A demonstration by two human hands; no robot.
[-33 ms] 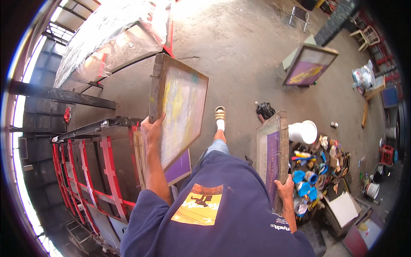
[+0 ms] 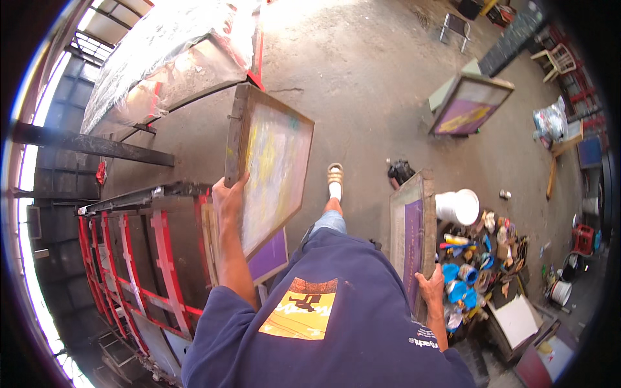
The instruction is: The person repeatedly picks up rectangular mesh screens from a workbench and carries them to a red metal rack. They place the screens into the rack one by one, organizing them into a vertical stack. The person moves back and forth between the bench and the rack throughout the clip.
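Note:
My left hand is closed around the wooden edge of a screen-printing frame, held tilted at my left side. Its pale mesh carries yellow and whitish smears. At my right side, my right hand grips the worn wooden side bar of a second screen-printing frame, which has a purple panel. Both hands keep their fingers wrapped round the wood, partly hidden behind it. Behind the left frame's lower edge, part of a purple panel with a pale border shows beside my left arm.
A red-and-black rack stands at left, below a plastic-covered table. Another purple screen frame leans near a dark post. To my right are a white bucket, blue-stained containers and mixed clutter. A black bag lies ahead.
My visible foot appears slightly lower and to the right in the picture. The right-hand frame has shifted marginally; both hands keep their grips.

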